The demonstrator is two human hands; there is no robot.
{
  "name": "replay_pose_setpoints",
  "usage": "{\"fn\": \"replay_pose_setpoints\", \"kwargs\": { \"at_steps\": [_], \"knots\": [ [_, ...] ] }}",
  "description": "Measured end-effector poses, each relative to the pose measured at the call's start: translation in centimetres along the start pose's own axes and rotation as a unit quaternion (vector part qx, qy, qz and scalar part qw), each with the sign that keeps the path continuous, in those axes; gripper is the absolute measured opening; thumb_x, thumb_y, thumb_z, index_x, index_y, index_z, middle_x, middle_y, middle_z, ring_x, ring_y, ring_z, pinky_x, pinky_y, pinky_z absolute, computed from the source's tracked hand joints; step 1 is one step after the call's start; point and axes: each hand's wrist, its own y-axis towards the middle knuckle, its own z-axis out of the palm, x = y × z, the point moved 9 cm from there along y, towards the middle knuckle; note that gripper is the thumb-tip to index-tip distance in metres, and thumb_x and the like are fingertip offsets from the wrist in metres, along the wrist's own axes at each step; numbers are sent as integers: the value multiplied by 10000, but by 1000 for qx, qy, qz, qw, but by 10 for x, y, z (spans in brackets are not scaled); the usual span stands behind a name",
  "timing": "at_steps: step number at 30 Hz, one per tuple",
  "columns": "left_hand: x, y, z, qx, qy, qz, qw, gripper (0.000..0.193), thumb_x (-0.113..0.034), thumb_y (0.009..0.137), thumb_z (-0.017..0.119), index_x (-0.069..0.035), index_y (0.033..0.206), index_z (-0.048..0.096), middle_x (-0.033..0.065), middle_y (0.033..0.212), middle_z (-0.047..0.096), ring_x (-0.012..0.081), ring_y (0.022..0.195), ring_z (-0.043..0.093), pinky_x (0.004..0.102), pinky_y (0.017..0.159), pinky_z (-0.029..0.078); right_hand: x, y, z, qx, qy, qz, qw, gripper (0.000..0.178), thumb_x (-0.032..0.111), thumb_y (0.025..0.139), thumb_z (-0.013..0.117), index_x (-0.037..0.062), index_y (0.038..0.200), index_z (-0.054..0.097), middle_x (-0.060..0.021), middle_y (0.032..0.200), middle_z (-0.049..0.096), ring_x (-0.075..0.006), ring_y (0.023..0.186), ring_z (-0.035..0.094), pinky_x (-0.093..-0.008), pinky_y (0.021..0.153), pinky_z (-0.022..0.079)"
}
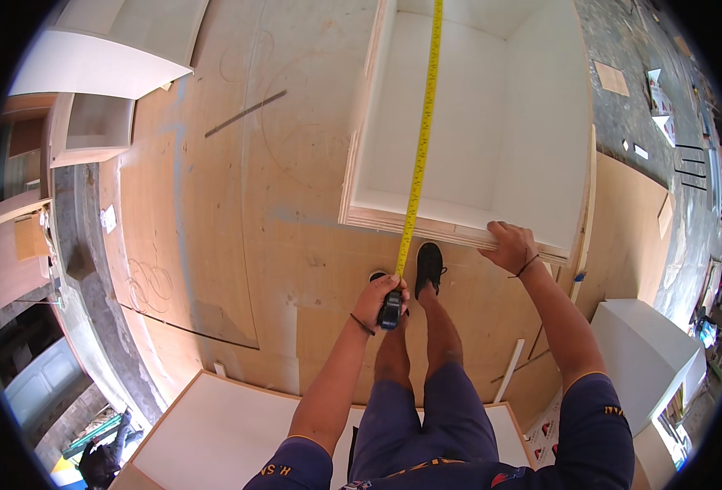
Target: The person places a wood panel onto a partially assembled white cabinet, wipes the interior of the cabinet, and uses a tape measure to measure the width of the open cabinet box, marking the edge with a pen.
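Note:
My left hand is closed around a black tape measure. Its yellow blade runs out from the case, across the near edge of a white-lined plywood cabinet box and away along the open box to the top of the picture. The blade's far end is out of view. My right hand grips the near plywood edge of that box, its fingers curled over the rim to the right of the blade.
Plywood sheets cover the floor, with a thin dark strip lying on them. White cabinets stand at the far left, a white box at the right. Behind my legs is a white panel. My shoe stands near the box.

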Motion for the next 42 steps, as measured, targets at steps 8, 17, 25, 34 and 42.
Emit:
{"fn": "replay_pose_setpoints", "kwargs": {
  "at_steps": [8, 17, 25, 34, 42],
  "knots": [
    [-2, -3, 2, -11, -1, -4, 1000, 243, -272, 905, 500, -33, 874, 530, 71, 729, 581, 150, 562, 584, 246, 491, 487, 0, -1, -4, 6, -9, 4, 1000, 376, 354, 659, 694, 86, 873, 538, -84, 811, 612, -297, 782, 601, -420, 655, 472],
    [-23, -54, 24, -50, 209, 124, 969, 272, -270, 920, 453, -45, 811, 558, 42, 705, 582, 116, 598, 550, 253, 569, 465, -16, -31, 25, 4, -209, 92, 974, 647, 497, 770, 532, 139, 1296, 415, -119, 1305, 446, -289, 1241, 375, -524, 996, 302],
    [-42, -184, 96, -49, 298, 167, 939, 273, -226, 927, 441, -23, 816, 586, 48, 730, 604, 121, 661, 577, 245, 632, 472, 138, -179, 27, -13, 155, 92, 984, 556, 376, 703, 616, 85, 1167, 527, -199, 1146, 524, -379, 1021, 511, -446, 897, 404],
    [-64, -281, 205, 41, 398, 203, 894, 299, -267, 932, 434, -23, 846, 585, 42, 721, 598, 128, 653, 573, 255, 626, 460, 153, -313, -227, -313, 286, 69, 903, 240, 143, 786, 626, 33, 996, 589, -157, 977, 617, -275, 953, 586, -379, 855, 449],
    [-80, -336, 273, 87, 306, 203, 926, 256, -231, 933, 456, 1, 867, 541, 75, 709, 573, 135, 586, 555, 244, 534, 458, 363, -542, -551, -718, 7, -241, 654, 236, 117, 863, 489, -25, 1043, 545, -109, 973, 596, -204, 831, 572, -311, 766, 444]
  ]
}}
